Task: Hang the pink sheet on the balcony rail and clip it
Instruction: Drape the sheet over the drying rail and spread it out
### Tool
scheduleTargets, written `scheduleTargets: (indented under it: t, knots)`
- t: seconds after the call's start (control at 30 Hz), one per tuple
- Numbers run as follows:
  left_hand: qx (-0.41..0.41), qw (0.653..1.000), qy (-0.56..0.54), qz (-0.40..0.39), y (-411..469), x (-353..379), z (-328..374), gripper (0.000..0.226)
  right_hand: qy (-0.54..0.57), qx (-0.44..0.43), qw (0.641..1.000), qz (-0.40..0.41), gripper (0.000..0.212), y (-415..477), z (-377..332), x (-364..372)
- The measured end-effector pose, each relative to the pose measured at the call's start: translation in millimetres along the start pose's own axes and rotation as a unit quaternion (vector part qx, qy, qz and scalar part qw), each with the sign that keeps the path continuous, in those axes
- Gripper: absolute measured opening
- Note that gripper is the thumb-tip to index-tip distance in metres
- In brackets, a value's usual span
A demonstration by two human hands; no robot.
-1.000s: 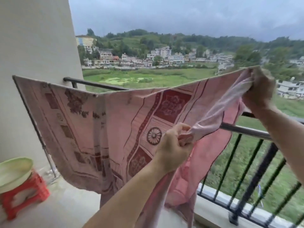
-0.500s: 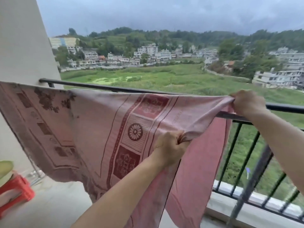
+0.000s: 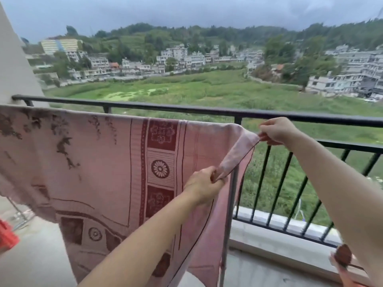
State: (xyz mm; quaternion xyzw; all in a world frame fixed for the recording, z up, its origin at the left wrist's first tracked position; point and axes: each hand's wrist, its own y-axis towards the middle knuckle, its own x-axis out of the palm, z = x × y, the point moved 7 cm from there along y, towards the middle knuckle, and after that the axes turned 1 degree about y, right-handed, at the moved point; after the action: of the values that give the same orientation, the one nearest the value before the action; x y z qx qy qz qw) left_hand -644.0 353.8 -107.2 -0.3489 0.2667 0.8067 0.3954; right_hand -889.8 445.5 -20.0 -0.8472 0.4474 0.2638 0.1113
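Sheet: the pink fabric sheet with dark red flower and panel borders (image 3: 93, 162) hangs spread wide on the inner side of the balcony. Its top edge runs just below the rail's top bar, from the left edge of view to past the middle, and its lower part falls toward the floor.
Rail: the black metal balcony rail (image 3: 186, 109) crosses the whole view, with upright bars below it on the right. Whether the sheet's top edge lies over a bar cannot be told.
Left hand: the left hand (image 3: 204, 184) is in front of the sheet near its right side, its grip pinching a folded strip of the sheet's edge between thumb and curled fingers.
Right hand: the right hand (image 3: 276, 131) is higher and further right, just below the top bar, its grip pinching the sheet's corner at the fingertips (the strip runs taut and slanted between the two hands).
Pole: a thin grey metal pole (image 3: 229, 214) stands just below the left hand, beside the sheet's right edge.
Lower right: a small pink and dark red piece (image 3: 343, 255) shows under the right forearm; what it is cannot be told.
Left edge: a red plastic object (image 3: 6, 235), mostly cut off, sits on the grey concrete floor (image 3: 37, 255), with a white wall (image 3: 14, 65) above.
Beyond: a green field (image 3: 207, 90), pale buildings and wooded hills under a grey sky.
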Motion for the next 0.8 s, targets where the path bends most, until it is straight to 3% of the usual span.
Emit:
scheduleTargets:
  t: [0.07,0.1,0.17,0.23,0.3,0.4,0.5,0.63,0.8]
  knots:
    - [0.002,0.999,-0.002,-0.042,6,8,8,0.07,0.016,0.014,1.0,-0.021,0.033,-2,11,-1]
    - [0.009,1.0,-0.003,-0.028,11,6,13,0.075,0.028,0.023,0.998,-0.043,0.041,-5,13,0]
    - [0.039,0.996,0.002,0.075,21,-9,26,0.056,0.051,0.035,0.994,-0.086,0.053,-13,13,3]
    - [0.086,0.97,0.037,0.226,32,-36,39,0.03,0.047,0.042,0.99,-0.125,0.061,-25,9,9]
    - [0.131,0.934,0.09,0.321,47,-59,49,0.028,0.005,0.044,0.985,-0.168,0.064,-33,7,19]
    - [0.134,0.926,0.179,0.304,85,-74,43,0.038,-0.052,0.038,0.974,-0.218,0.082,-36,9,34]
    - [0.114,0.949,0.143,0.258,111,-82,19,0.036,-0.028,-0.018,0.977,-0.211,0.059,-29,2,41]
    - [0.097,0.949,0.031,0.3,121,-91,9,0.025,0.085,-0.049,0.976,-0.193,0.016,-19,3,47]
    - [0.092,0.95,-0.09,0.285,136,-86,2,0.026,0.221,-0.032,0.946,-0.237,0.014,-26,20,72]
